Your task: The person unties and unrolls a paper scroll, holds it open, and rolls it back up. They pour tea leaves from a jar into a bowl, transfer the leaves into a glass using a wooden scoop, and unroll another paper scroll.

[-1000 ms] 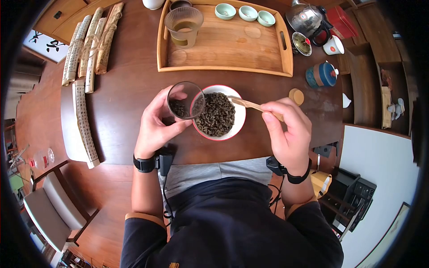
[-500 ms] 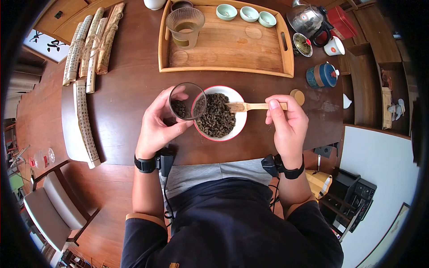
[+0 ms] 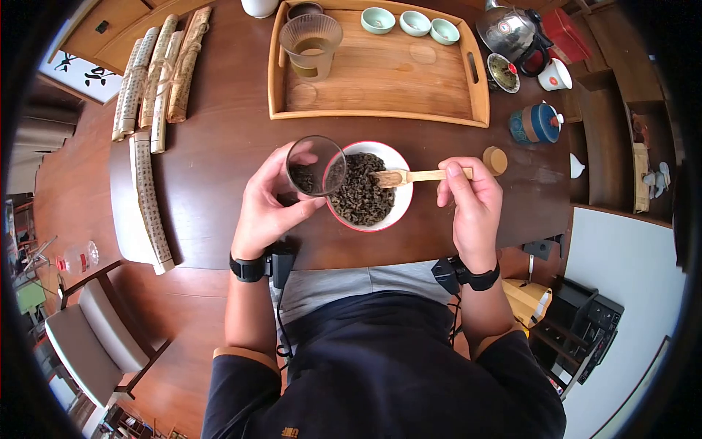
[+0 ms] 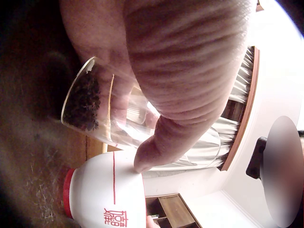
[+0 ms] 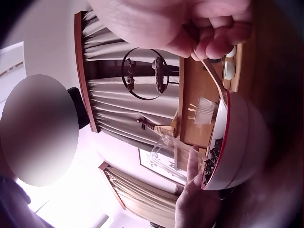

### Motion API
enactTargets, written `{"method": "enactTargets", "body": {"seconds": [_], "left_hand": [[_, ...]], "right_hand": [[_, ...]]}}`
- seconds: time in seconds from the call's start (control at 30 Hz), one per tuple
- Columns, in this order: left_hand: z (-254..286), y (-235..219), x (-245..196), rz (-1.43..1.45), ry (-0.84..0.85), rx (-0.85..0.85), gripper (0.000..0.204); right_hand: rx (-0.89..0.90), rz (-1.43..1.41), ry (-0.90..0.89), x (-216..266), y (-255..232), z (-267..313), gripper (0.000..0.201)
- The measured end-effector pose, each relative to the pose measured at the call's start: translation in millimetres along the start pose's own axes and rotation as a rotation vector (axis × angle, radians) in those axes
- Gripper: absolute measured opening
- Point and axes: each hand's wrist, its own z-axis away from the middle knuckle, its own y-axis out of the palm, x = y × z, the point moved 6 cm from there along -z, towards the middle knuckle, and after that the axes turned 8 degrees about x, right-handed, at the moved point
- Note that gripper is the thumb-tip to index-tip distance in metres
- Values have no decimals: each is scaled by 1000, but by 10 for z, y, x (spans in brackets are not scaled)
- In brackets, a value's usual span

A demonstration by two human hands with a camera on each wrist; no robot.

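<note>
My left hand (image 3: 265, 212) grips a clear glass cup (image 3: 316, 167), tilted beside the bowl, its rim overlapping the bowl's left edge in the head view. Dark dry tea leaves (image 4: 83, 102) lie at the bottom of that cup. A white bowl (image 3: 401, 197) with a red rim stands in front of me, holding a heap of rolled tea leaves (image 3: 360, 199). From the right, my right hand (image 3: 475, 212) pinches the handle of a wooden tea scoop (image 3: 423, 176) between thumb and fingers. The scoop's tip lies over the leaves inside the bowl.
Behind the bowl is a wooden tray (image 3: 380, 114) with a ribbed glass pitcher (image 3: 311, 47) and three pale green cups. A round wooden lid (image 3: 495, 161), blue jar (image 3: 536, 124) and steel kettle (image 3: 504, 31) stand to the right. Bamboo scrolls (image 3: 151, 197) lie at left.
My right hand has turned and dropped slightly, swinging the scoop from a slant to nearly level with its tip at the leaves. My left hand keeps the glass cup beside the bowl.
</note>
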Motion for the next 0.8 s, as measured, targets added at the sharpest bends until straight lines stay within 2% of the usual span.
{"method": "enactTargets", "body": {"seconds": [0.1,0.8], "left_hand": [[-11,10,-8,24,11,5,72],[-21,21,-24,-12,26,-3,71]], "right_hand": [[-5,-98,24,-79,35,-9,18],[1,-269,116,-217,140,10,19]]}}
